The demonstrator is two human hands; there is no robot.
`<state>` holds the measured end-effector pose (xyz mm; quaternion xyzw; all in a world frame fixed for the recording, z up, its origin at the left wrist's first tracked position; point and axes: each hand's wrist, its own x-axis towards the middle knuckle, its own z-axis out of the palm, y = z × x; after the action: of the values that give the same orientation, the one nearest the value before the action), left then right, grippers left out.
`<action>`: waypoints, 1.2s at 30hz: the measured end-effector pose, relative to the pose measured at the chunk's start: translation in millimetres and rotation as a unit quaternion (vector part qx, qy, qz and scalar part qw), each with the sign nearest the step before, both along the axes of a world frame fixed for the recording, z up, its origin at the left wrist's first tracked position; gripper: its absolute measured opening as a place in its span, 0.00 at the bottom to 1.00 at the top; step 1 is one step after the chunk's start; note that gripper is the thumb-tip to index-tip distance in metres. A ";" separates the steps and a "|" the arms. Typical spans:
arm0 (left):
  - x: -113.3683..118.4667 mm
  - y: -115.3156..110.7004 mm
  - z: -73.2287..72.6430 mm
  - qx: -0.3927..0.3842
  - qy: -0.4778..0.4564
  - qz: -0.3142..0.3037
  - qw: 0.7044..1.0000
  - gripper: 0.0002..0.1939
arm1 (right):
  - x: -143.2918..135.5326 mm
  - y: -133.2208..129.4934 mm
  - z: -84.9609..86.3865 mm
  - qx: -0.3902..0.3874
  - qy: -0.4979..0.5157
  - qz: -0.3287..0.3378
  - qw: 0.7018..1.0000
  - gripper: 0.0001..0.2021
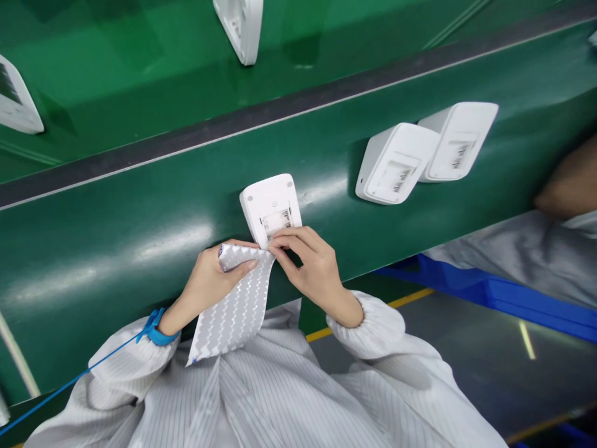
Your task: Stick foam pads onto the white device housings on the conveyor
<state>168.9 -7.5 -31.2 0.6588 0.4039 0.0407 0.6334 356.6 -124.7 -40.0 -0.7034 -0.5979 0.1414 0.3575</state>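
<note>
Keep your left hand (208, 283) pinched on the folded top of the label sheet (236, 305), thumb over it, so the strip hangs steady against your smock. Your right hand (310, 267) has its fingertips closed on the lower edge of the white device (271, 208), just under its recessed slot; press flat and square there, judging by the grip. The device lies on the green conveyor belt (140, 236), touching your right fingers and just above the sheet. 2 more white devices (424, 158) sit well apart, upper right.

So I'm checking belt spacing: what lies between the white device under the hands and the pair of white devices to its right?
In the head view, only bare green conveyor belt separates the held white device from the pair of white devices.
</note>
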 end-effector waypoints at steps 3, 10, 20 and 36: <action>-0.8 -0.6 -1.4 0.006 0.000 -0.001 1.000 0.11 | 2.1 0.6 -0.3 -0.014 0.014 0.029 0.999 0.05; -2.5 -1.4 -1.0 0.012 -0.014 0.005 1.000 0.10 | 7.8 1.1 5.4 -0.039 0.049 -0.039 0.997 0.05; 0.3 -2.0 3.5 -0.015 -0.074 0.021 0.997 0.07 | 7.3 -16.5 6.4 -0.029 0.207 -0.038 0.977 0.01; 11.9 -9.2 0.2 -0.014 -0.060 0.002 0.998 0.11 | 7.1 -28.0 6.0 -0.036 0.203 -0.095 0.974 0.05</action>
<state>180.8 -16.7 -31.0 0.6457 0.3667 0.0760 0.6654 363.8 -152.7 -34.0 -0.7262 -0.4378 0.2681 0.4573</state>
